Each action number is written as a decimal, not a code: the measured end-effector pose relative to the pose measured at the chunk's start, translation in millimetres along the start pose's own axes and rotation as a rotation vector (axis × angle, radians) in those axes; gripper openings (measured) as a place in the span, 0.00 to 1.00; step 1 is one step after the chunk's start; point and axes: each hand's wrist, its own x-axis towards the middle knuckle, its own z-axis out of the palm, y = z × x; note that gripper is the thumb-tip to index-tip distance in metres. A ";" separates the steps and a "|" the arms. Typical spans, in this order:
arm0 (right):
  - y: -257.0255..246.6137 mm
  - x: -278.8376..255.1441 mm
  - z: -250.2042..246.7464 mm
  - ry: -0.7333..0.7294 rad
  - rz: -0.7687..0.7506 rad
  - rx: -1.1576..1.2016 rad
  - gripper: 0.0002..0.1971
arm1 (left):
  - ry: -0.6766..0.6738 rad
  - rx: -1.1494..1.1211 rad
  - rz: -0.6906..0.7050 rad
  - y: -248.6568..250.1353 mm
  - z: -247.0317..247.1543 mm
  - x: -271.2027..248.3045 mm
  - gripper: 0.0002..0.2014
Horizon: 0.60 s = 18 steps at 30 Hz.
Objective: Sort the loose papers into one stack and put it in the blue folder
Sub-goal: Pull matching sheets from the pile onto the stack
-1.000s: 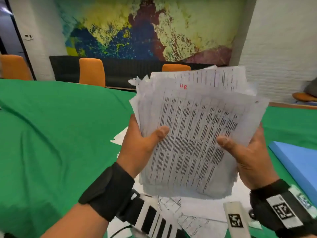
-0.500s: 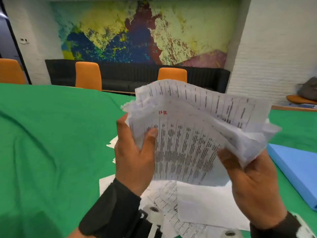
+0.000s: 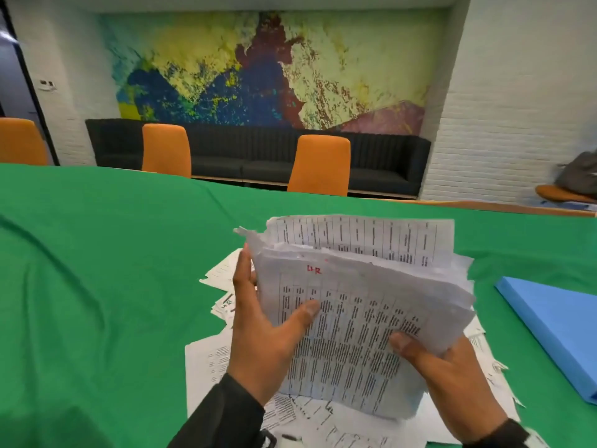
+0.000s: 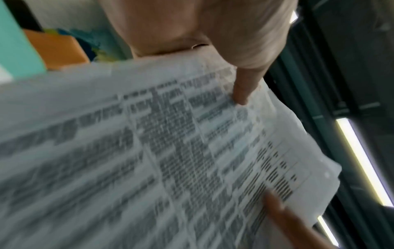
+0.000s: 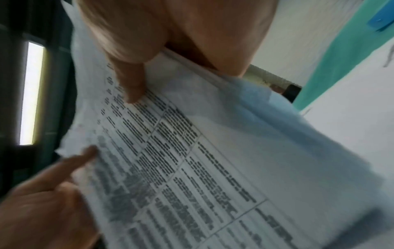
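We see the left hand (image 3: 258, 347) gripping the paper stack (image 3: 358, 321) at its left edge, thumb on the printed top sheet. The right hand (image 3: 452, 379) pinches its lower right corner. The stack is held above loose papers (image 3: 210, 360) on the green bench (image 3: 97, 286); the blue folder (image 3: 555, 328) lies closed at far right.

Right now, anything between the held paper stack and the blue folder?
Nothing visible. Both hands, left hand and right hand, hold the printed paper stack; only green tablecloth separates it from the closed blue folder.
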 end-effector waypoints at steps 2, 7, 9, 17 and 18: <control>1.5 1.6 -3.5 0.013 0.042 0.026 0.17 | 0.019 0.113 0.106 10.6 -7.9 6.9 0.55; 0.7 2.9 -9.8 -0.038 0.040 0.004 0.18 | 0.000 0.373 0.476 45.7 -15.2 39.3 0.49; 1.2 3.9 -11.0 -0.036 0.023 0.005 0.22 | -0.061 0.445 0.464 52.8 -15.3 45.3 0.32; 4.6 4.7 -9.7 -0.027 -0.020 -0.031 0.20 | -0.210 0.358 0.394 60.0 -14.2 40.1 0.10; 4.5 5.5 -9.4 -0.015 -0.022 -0.022 0.19 | -0.221 0.327 0.396 62.4 -14.1 40.0 0.10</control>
